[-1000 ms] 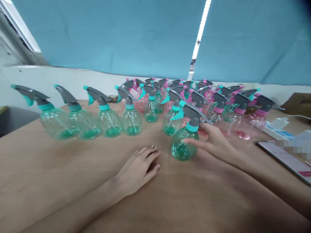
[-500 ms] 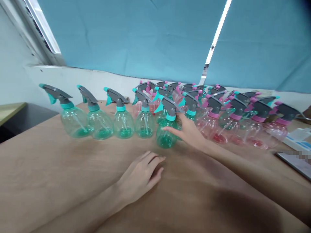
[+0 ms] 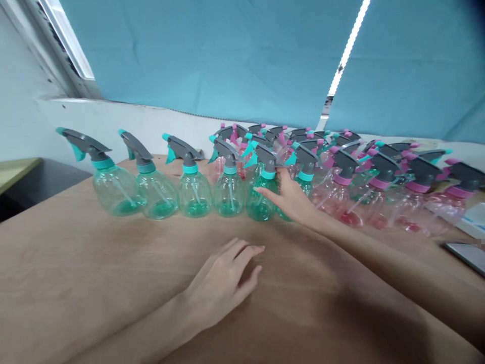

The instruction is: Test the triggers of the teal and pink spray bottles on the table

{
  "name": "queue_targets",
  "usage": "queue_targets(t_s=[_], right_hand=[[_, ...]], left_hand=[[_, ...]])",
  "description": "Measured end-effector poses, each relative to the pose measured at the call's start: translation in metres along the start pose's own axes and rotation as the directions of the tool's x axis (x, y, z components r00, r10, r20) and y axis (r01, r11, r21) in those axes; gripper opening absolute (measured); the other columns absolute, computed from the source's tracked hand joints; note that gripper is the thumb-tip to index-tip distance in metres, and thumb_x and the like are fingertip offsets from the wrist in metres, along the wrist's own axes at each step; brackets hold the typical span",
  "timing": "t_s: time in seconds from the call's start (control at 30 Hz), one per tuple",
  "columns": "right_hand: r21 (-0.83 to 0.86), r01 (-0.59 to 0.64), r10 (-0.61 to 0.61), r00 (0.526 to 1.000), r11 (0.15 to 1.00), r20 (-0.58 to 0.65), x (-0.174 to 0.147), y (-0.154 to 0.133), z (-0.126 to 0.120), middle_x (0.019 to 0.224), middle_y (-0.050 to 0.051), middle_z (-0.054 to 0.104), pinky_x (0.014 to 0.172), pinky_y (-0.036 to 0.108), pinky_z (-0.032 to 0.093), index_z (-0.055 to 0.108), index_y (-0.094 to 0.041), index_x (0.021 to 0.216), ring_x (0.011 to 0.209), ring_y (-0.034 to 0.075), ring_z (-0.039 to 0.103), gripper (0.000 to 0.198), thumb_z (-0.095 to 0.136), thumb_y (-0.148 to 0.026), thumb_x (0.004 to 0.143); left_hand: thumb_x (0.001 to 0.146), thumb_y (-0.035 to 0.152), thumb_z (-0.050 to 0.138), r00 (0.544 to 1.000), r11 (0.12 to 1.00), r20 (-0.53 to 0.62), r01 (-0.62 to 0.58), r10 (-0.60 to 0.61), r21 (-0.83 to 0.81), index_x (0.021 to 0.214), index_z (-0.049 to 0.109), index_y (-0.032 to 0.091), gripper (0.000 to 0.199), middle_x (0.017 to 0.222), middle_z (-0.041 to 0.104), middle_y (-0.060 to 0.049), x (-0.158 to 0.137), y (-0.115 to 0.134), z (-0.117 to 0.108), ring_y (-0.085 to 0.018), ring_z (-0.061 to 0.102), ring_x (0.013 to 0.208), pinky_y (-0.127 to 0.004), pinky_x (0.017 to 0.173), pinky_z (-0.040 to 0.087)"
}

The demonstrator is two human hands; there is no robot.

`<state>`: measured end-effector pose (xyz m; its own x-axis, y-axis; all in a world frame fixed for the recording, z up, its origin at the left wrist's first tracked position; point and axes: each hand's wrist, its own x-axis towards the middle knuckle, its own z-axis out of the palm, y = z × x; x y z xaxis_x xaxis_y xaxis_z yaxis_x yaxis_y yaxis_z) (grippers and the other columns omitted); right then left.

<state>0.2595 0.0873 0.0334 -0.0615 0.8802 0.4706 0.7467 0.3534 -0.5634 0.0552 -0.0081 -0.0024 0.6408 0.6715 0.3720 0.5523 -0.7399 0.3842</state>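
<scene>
Right hand (image 3: pixel 290 197) grips green spray bottle (image 3: pixel 260 205), thumb in front; left hand (image 3: pixel 222 278) empty, fingers loosely spread over table (image 3: pixel 94 268); sideways nudge could topple neighbouring bottle (image 3: pixel 229 197)

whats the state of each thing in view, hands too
right hand: gripping a bottle
held green spray bottle: upright, spray head on
left hand: holding nothing, fingers loosely bent
four green spray bottles on the left: standing, spray heads on
front pink spray bottles: standing, spray heads on
blue cloth: hanging
</scene>
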Motion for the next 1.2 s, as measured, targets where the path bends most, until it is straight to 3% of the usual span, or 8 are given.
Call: queue_targets(t_s=[0.2,0.37,0.47,0.63,0.77,1.03,1.13,1.2], right_hand=[[0.061,0.011,-0.011,1.000,0.998,-0.003,0.002,0.001,0.004,0.105,0.016,0.064,0.081,0.048,0.050,0.037,-0.009,0.128,0.093,0.030,0.063,0.062,0.056,-0.047,0.083],[0.144,0.036,-0.038,0.999,0.989,0.011,-0.014,0.002,-0.009,0.142,0.018,0.044,0.106,0.047,0.039,0.032,-0.013,0.136,0.130,0.028,0.044,0.067,0.059,-0.044,0.083],[0.187,0.048,-0.050,0.999,0.981,0.009,-0.033,0.004,-0.029,0.132,0.013,0.057,0.101,0.042,0.047,0.045,-0.017,0.126,0.119,0.023,0.057,0.048,0.059,-0.038,0.084],[0.152,-0.019,0.034,0.995,0.988,-0.096,-0.056,0.020,-0.066,0.101,0.009,0.070,0.070,0.040,0.058,0.060,-0.021,0.103,0.090,0.024,0.069,0.025,0.059,-0.036,0.083],[0.086,-0.066,0.079,0.984,0.994,-0.157,-0.056,0.037,-0.082,0.104,0.010,0.070,0.079,0.044,0.056,0.062,-0.020,0.100,0.091,0.025,0.068,0.025,0.060,-0.038,0.083],[0.015,-0.107,0.108,0.984,0.994,-0.138,-0.030,0.037,-0.062,0.125,0.020,0.061,0.094,0.045,0.047,0.052,-0.008,0.124,0.114,0.030,0.059,0.062,0.064,-0.047,0.078],[-0.015,-0.115,0.112,0.984,0.993,-0.135,-0.018,0.041,-0.052,0.125,0.024,0.059,0.088,0.046,0.048,0.048,-0.004,0.128,0.114,0.034,0.058,0.074,0.063,-0.054,0.076],[-0.034,-0.116,0.111,0.986,0.993,-0.124,-0.012,0.044,-0.049,0.115,0.023,0.063,0.079,0.044,0.049,0.052,-0.005,0.121,0.103,0.034,0.061,0.068,0.062,-0.055,0.076]], left_hand=[[0.094,0.020,0.048,0.999,0.999,-0.011,0.043,-0.044,-0.033,0.120,0.050,0.023,0.026,0.108,0.061,-0.003,0.000,-0.001,0.000,-0.022,0.062,0.098,-0.036,0.083,0.050],[0.095,0.021,0.047,0.996,0.994,0.001,0.085,-0.085,-0.067,0.118,0.051,0.025,0.024,0.109,0.061,-0.002,0.000,-0.003,0.000,-0.022,0.062,0.099,-0.037,0.084,0.050],[0.095,0.023,0.046,0.993,0.991,0.003,0.117,-0.117,-0.071,0.118,0.051,0.027,0.024,0.110,0.060,-0.002,0.000,-0.003,0.000,-0.022,0.063,0.097,-0.037,0.083,0.051],[0.096,0.027,0.045,0.989,0.987,0.016,0.147,-0.147,-0.065,0.119,0.051,0.028,0.024,0.110,0.060,-0.002,0.000,-0.002,0.000,-0.022,0.064,0.094,-0.037,0.080,0.052],[0.096,0.027,0.045,0.989,0.988,0.000,0.148,-0.148,-0.040,0.119,0.052,0.028,0.023,0.110,0.060,-0.001,0.001,-0.001,-0.001,-0.021,0.065,0.093,-0.035,0.079,0.052],[0.097,0.026,0.044,0.991,0.992,-0.064,0.121,-0.119,0.031,0.118,0.052,0.026,0.023,0.110,0.059,-0.002,0.002,-0.003,-0.001,-0.021,0.063,0.095,-0.034,0.081,0.050],[0.096,0.026,0.044,0.992,0.993,-0.065,0.107,-0.104,0.048,0.118,0.052,0.026,0.023,0.111,0.059,-0.003,0.003,-0.003,-0.001,-0.021,0.063,0.096,-0.034,0.082,0.050],[0.096,0.025,0.045,0.994,0.994,-0.061,0.099,-0.095,0.054,0.117,0.052,0.026,0.023,0.111,0.059,-0.003,0.004,-0.001,-0.001,-0.021,0.063,0.097,-0.035,0.083,0.050]])
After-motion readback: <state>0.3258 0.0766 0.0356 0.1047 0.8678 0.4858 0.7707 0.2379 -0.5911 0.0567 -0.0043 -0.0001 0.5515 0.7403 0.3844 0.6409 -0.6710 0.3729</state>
